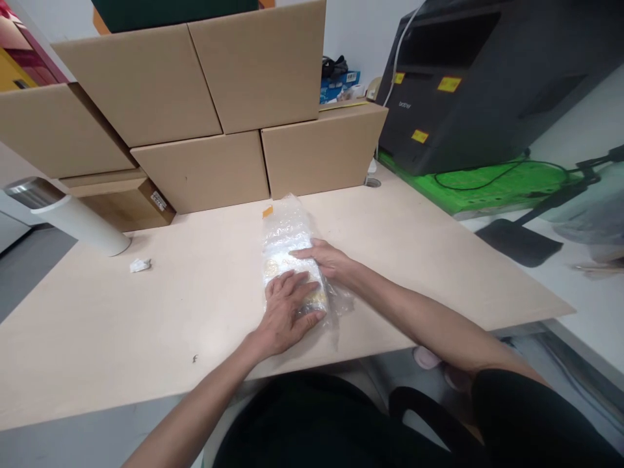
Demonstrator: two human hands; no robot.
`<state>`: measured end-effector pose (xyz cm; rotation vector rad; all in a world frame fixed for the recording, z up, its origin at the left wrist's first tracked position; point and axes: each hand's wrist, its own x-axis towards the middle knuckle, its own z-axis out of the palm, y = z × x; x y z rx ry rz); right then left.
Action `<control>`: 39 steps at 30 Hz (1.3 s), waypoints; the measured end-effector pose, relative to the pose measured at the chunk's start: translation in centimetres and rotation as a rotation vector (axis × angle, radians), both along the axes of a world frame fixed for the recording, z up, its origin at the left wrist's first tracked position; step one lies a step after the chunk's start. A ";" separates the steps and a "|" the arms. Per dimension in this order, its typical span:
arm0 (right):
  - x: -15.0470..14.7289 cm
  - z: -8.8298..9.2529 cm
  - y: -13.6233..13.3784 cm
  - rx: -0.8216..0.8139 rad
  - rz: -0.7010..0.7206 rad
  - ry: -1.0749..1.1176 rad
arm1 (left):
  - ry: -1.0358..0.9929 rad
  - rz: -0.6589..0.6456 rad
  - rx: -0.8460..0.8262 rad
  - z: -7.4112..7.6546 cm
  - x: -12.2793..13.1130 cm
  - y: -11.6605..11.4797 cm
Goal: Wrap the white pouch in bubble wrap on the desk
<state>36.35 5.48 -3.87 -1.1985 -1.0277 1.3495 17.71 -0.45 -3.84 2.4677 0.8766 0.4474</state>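
Observation:
A clear bubble-wrap bag point(288, 224) lies on the pale wooden table point(214, 260), with a white and yellow item inside its nearer part. An orange sticker point(268, 211) shows near the bag's far left corner. My left hand point(287, 309) rests on the near part of the bag, palm down with its fingers spread. At the item's right edge is my right hand point(327, 257), its thumb and fingers round the wrapped side. Loose clear plastic sticks out to the right, below my right wrist.
Cardboard boxes point(199, 172) are stacked along the table's back. A white bottle point(80, 224) and a crumpled scrap point(141, 265) are at left. A dark printer point(439, 97) stands on a green surface point(482, 185) at right, near a black arm with a flat plate point(519, 242).

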 end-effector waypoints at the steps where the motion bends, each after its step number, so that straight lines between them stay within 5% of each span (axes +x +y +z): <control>1: -0.1 0.3 -0.1 -0.051 0.001 0.058 | -0.053 0.019 0.013 0.0 -0.3 0.1; 5: 0.1 2.3 -0.9 -0.162 0.025 0.287 | -0.399 0.370 0.017 0.9 -2.2 1.2; 7: 0.1 3.5 -1.3 -0.119 0.048 0.335 | -0.575 0.516 -0.210 1.8 -3.2 2.1; 11: -0.9 4.8 -1.5 -0.049 -0.011 0.419 | -0.768 0.417 -0.883 2.7 -3.9 2.5; 15: -2.2 4.6 -1.1 -0.054 -0.074 0.451 | -0.842 0.396 -1.137 2.8 -3.4 1.5; 21: -2.0 4.3 -2.4 -0.068 0.038 0.387 | -0.737 0.400 -0.877 2.5 -3.9 1.2; 26: -1.6 4.8 -4.8 -0.079 0.177 0.307 | -0.610 0.412 0.026 4.7 -6.5 4.0; 29: -1.9 5.7 -6.4 -0.112 0.322 0.278 | -0.378 0.273 0.276 7.1 -7.7 5.7; 31: -2.1 6.4 -7.1 -0.083 0.365 0.259 | -0.298 0.172 0.126 7.9 -8.2 6.3; 33: -2.1 7.0 -7.5 -0.029 0.334 0.251 | -0.339 0.091 -0.238 7.6 -8.4 6.3; 36: -2.1 7.1 -7.0 0.013 0.224 0.292 | -0.570 0.051 -0.781 5.6 -8.2 5.2; 39: -2.2 6.2 -5.6 0.030 0.106 0.330 | -0.768 0.113 -0.941 3.8 -7.1 4.2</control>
